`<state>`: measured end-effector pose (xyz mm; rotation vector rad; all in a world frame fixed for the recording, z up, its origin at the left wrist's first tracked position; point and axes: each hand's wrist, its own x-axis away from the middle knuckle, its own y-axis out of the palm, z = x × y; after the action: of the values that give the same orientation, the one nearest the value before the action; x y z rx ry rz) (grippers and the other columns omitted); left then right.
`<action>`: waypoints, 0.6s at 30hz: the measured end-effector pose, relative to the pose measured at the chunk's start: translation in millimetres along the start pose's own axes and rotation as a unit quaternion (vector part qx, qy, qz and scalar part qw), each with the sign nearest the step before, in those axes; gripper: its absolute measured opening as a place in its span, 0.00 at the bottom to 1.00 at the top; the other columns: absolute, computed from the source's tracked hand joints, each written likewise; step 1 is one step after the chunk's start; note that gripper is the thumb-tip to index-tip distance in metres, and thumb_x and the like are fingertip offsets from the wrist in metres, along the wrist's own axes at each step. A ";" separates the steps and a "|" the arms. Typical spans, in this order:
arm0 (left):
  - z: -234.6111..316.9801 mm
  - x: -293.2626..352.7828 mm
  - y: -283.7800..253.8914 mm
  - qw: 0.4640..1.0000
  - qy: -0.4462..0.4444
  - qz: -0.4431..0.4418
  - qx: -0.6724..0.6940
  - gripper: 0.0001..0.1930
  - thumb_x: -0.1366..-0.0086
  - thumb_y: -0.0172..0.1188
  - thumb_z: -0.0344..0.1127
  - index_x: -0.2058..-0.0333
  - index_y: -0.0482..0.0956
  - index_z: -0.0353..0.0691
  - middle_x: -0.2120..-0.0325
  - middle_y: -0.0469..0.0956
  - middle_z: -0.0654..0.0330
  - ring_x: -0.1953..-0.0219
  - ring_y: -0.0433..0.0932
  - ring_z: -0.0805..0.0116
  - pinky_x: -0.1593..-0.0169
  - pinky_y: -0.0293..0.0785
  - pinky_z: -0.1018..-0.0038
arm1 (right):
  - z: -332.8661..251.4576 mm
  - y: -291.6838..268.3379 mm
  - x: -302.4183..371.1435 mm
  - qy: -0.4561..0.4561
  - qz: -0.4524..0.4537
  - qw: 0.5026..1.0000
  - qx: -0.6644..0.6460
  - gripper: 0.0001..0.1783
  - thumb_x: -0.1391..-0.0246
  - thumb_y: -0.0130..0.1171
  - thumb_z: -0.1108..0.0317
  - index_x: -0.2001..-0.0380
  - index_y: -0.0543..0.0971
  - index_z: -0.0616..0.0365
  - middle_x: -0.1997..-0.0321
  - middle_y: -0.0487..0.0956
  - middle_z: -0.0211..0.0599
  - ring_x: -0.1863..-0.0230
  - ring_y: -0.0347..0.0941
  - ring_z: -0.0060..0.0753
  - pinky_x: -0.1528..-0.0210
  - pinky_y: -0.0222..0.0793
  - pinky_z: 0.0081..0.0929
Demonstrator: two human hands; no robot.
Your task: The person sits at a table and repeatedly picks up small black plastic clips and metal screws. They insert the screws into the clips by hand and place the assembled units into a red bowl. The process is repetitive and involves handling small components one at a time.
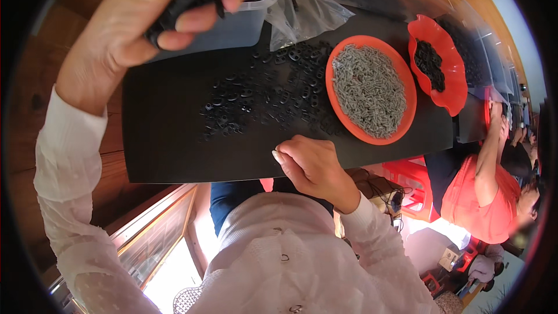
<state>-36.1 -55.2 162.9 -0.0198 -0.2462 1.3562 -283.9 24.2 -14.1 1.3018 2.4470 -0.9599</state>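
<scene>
My left hand [139, 20] is raised at the upper left, its fingers curled round a clump of black plastic parts [183, 11]. It is beside a translucent plastic bin [232, 38] with more black pieces inside. My right hand [311, 166] rests at the near edge of the black table [168, 139], fingers bent and closed; whatever they may hold is hidden. Small black plastic pieces [232, 102], some with two holes, lie scattered between the hands. To their right, an orange plate [411, 90] carries a heap of grey screw-like pieces [372, 90].
A crumpled clear plastic bag [308, 14] lies behind the loose pieces. Beyond the plate stands a red wavy-rimmed bowl [456, 72] with black parts. At the right, another person in a red top [482, 197] sits near a red stool [412, 189].
</scene>
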 end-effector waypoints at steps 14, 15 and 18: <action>-141.9 -16.9 52.3 0.859 0.244 0.038 -0.448 0.06 0.46 0.62 0.31 0.71 0.75 0.36 0.74 0.73 0.57 0.71 0.76 0.59 0.68 0.71 0.66 | -1.3 3.2 -1.2 0.000 0.001 1.000 0.017 0.07 0.52 0.62 0.78 0.70 0.73 0.62 0.78 0.72 0.37 0.82 0.70 0.40 0.81 0.65 0.32; -144.6 -16.5 53.3 0.855 0.237 0.036 -0.459 0.07 0.46 0.62 0.31 0.70 0.75 0.37 0.73 0.73 0.57 0.70 0.76 0.57 0.67 0.71 0.66 | -1.0 3.5 -0.9 -0.002 0.003 1.000 0.020 0.07 0.52 0.62 0.78 0.71 0.73 0.62 0.78 0.72 0.37 0.82 0.70 0.40 0.81 0.64 0.32; -147.2 -14.4 58.9 0.847 0.232 0.035 -0.476 0.09 0.45 0.63 0.34 0.68 0.76 0.38 0.71 0.73 0.57 0.67 0.75 0.54 0.65 0.72 0.65 | -0.1 3.3 -1.1 -0.009 0.001 1.000 0.024 0.06 0.52 0.59 0.81 0.70 0.74 0.64 0.79 0.72 0.38 0.83 0.68 0.37 0.81 0.62 0.29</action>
<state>-68.1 -37.5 7.9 -1.1899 -0.4869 1.1371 -280.6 24.8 -15.1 1.3040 2.4225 -1.0318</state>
